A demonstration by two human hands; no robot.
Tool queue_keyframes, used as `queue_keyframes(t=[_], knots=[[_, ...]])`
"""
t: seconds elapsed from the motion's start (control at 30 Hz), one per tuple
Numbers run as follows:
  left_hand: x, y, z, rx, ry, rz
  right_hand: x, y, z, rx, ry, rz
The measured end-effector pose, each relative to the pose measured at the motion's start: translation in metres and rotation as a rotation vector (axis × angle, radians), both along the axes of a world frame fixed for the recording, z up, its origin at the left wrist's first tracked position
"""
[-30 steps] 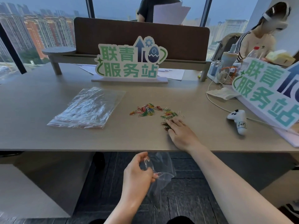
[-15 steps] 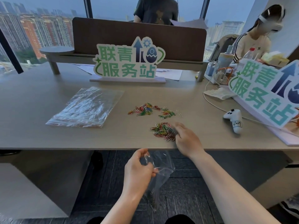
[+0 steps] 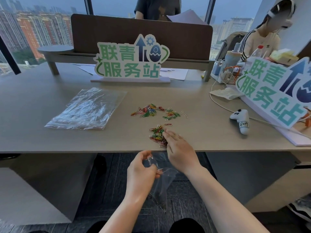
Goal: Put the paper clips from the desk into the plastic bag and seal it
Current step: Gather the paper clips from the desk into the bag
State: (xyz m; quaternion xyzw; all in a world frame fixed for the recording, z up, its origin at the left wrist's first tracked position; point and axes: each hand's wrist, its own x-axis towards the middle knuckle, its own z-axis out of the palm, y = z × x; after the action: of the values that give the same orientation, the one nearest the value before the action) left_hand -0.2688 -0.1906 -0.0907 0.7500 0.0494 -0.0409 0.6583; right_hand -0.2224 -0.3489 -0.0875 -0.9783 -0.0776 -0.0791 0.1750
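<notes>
Desk point(image 3: 50, 132) sign point(image 3: 131, 60) reads 联青服务站; right hand point(image 3: 180, 151) touches paper clips point(image 3: 157, 134).

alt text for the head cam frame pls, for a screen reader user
A person's right hand rakes a small pile of coloured paper clips toward the near edge of a desk, while the left hand holds a clear plastic bag open just below that edge. More clips and a stack of bags lie farther back.

Paper clips point(image 3: 157, 136) red, green, yellow, perhaps blue; plastic bag point(image 3: 161, 175) clear; desk point(image 3: 50, 140) beige; sign point(image 3: 131, 59) green-lettered.
</notes>
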Motion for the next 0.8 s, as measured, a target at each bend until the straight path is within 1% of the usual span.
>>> queue_keyframes(t=[0.17, 0.23, 0.33, 0.4, 0.53, 0.63, 0.8], knots=[[0.002, 0.006, -0.003, 0.004, -0.027, 0.018, -0.013, 0.020, 0.000, 0.037, -0.005, 0.036], [0.002, 0.009, -0.004, 0.013, -0.040, 0.026, -0.016, 0.025, 0.002, 0.084, -0.007, 0.060], [0.002, 0.013, -0.004, 0.003, -0.042, 0.039, -0.015, 0.022, 0.006, 0.134, -0.033, 0.033], [0.002, 0.016, -0.003, -0.007, -0.038, 0.048, -0.015, 0.019, 0.006, 0.110, -0.033, 0.017], [0.003, 0.019, -0.004, -0.004, -0.035, 0.059, -0.023, 0.027, -0.002, 0.042, -0.038, 0.048], [0.004, 0.019, -0.006, 0.000, -0.041, 0.071, -0.029, 0.035, -0.006, 0.023, -0.061, 0.064], [0.003, 0.022, -0.007, -0.049, -0.032, 0.086, -0.038, 0.045, -0.007, 0.030, -0.077, 0.080]])
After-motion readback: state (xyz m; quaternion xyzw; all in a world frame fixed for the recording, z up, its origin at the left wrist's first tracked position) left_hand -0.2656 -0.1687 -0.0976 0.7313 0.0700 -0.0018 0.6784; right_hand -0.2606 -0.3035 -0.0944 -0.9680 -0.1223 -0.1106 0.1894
